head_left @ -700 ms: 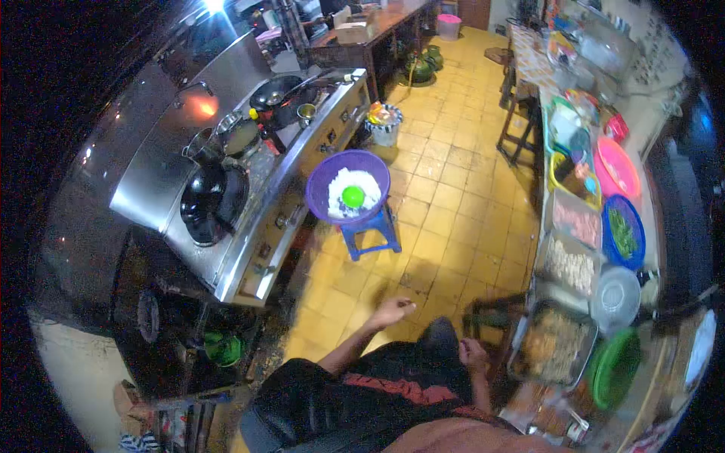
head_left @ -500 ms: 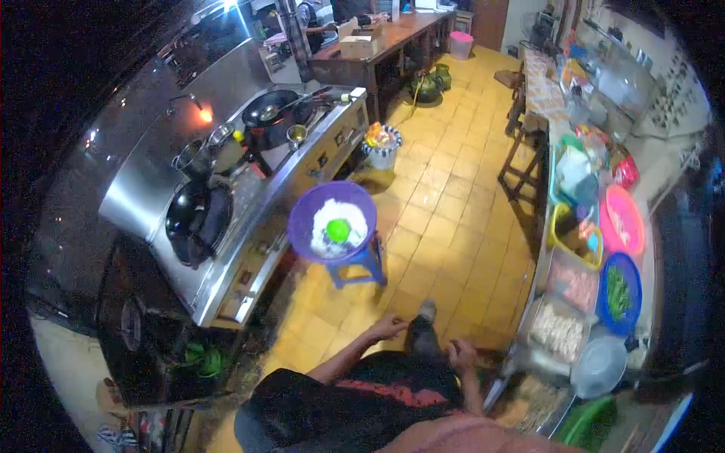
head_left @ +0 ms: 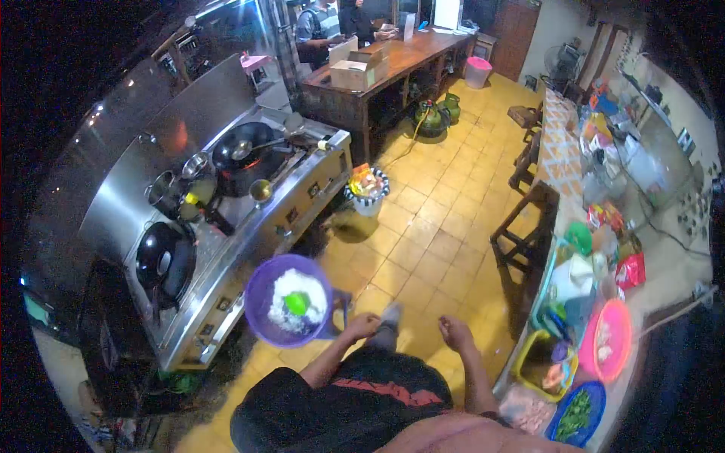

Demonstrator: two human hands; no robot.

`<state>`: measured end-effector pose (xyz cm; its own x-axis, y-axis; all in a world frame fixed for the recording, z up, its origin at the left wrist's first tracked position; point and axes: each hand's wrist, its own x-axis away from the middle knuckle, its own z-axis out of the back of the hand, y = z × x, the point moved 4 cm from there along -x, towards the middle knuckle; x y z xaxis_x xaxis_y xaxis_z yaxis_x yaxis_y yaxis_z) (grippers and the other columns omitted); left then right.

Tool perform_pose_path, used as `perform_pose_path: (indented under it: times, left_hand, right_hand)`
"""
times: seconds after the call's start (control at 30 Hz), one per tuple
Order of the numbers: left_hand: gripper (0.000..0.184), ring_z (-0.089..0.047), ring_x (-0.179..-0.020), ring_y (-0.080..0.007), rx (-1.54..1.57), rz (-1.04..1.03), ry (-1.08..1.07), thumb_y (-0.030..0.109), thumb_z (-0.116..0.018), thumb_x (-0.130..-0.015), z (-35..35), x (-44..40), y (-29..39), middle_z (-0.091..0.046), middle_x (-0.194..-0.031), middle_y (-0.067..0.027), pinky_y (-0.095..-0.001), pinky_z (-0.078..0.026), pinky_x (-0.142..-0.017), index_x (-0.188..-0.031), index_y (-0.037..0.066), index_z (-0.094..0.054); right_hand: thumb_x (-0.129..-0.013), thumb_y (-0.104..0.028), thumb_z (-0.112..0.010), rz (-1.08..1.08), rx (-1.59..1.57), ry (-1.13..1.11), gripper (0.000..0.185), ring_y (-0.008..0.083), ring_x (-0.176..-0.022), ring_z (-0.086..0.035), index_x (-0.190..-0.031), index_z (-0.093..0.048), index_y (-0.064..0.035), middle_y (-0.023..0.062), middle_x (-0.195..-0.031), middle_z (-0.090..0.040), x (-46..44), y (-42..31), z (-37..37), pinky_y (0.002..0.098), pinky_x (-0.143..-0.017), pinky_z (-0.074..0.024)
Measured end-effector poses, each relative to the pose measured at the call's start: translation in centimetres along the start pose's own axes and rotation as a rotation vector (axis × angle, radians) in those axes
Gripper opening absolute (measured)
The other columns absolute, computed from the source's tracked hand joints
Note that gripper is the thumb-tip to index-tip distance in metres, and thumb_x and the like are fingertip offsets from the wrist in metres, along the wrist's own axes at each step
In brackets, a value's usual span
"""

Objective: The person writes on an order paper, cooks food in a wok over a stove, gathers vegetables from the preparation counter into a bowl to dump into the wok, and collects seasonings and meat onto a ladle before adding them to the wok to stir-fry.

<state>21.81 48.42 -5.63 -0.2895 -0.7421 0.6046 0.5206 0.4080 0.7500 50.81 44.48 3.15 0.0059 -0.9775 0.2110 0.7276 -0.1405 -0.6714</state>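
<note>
My left hand hangs over my forward leg, loosely bent, with nothing visible in it. It is nearest to a purple basin on a blue stool. White powder and a bright green scoop or bowl lie in the basin. My right hand is held out above the tiled floor, fingers loosely curled, and no object shows in it. Neither hand touches anything.
On the left is a steel stove with a black wok. A striped bin and green gas cylinders stand ahead. To the right are a yellow container, a pink basin and a wooden stool. People stand behind the counter.
My view has shifted forward along the tiled floor. The purple basin is now lower and closer on my left, beside my left hand. My right hand has swung up and slightly forward.
</note>
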Motion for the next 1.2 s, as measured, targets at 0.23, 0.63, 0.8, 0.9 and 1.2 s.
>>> perform_pose_path:
  times: [0.23, 0.63, 0.8, 0.9, 1.2]
  left_hand:
    - [0.028, -0.062, -0.071, -0.0145, 0.096, 0.003, -0.071, 0.020, -0.055, -0.088, 3.9, -15.8, 6.8, -0.062, -0.092, -0.0092, -0.0288, -0.051, -0.056, -0.112, 0.007, -0.056]
    - [0.028, -0.062, -0.088, -0.0206, 0.156, -0.265, -0.047, 0.017, -0.055, -0.083, 15.3, -39.3, 35.9, -0.064, -0.097, -0.0128, -0.0321, -0.049, -0.077, -0.107, 0.003, -0.060]
    - [0.030, -0.062, -0.084, -0.0183, 0.097, -0.295, 0.011, 0.020, -0.057, -0.083, 18.4, -51.5, 40.6, -0.065, -0.095, -0.0128, -0.0305, -0.049, -0.074, -0.108, 0.003, -0.060]
    - [0.034, -0.062, -0.086, -0.0192, 0.112, -0.084, -0.031, 0.024, -0.060, -0.082, 21.7, -57.6, 44.7, -0.065, -0.092, -0.0126, -0.0307, -0.049, -0.074, -0.108, 0.002, -0.059]
    - [0.035, -0.060, -0.078, -0.0155, 0.263, -0.104, 0.235, 0.025, -0.061, -0.083, 33.3, -71.4, 52.2, -0.065, -0.089, -0.0089, -0.0281, -0.049, -0.071, -0.110, 0.002, -0.057]
  right_hand:
    - [-0.083, -0.030, -0.060, 0.019, 0.176, -0.241, 0.036, 0.0288, -0.087, -0.063, -0.106, -0.059, -0.0030, 0.0174, -0.093, -0.064, -15.8, 8.7, -0.4, 0.0375, -0.075, -0.0491]
    - [-0.077, -0.026, -0.060, -0.245, 0.288, -0.393, 0.033, 0.0325, -0.091, -0.062, -0.104, -0.064, -0.0078, 0.0181, -0.097, -0.064, -39.5, 18.9, 5.4, 0.0380, -0.081, -0.0484]
    - [-0.074, -0.021, -0.056, -0.131, 0.318, -0.385, 0.023, 0.0329, -0.084, -0.062, -0.091, -0.067, -0.0094, 0.0182, -0.091, -0.064, -56.4, 21.9, 7.9, 0.0409, -0.075, -0.0487]
    - [-0.076, -0.021, -0.052, 0.003, 0.535, -0.417, 0.020, 0.0351, -0.077, -0.062, -0.084, -0.067, -0.0090, 0.0189, -0.083, -0.063, -67.2, 18.9, 13.4, 0.0438, -0.069, -0.0487]
    - [-0.078, -0.018, -0.053, 0.216, 0.308, -0.200, 0.018, 0.0348, -0.077, -0.063, -0.085, -0.065, -0.0055, 0.0198, -0.083, -0.064, -94.7, 4.2, 27.1, 0.0409, -0.071, -0.0505]
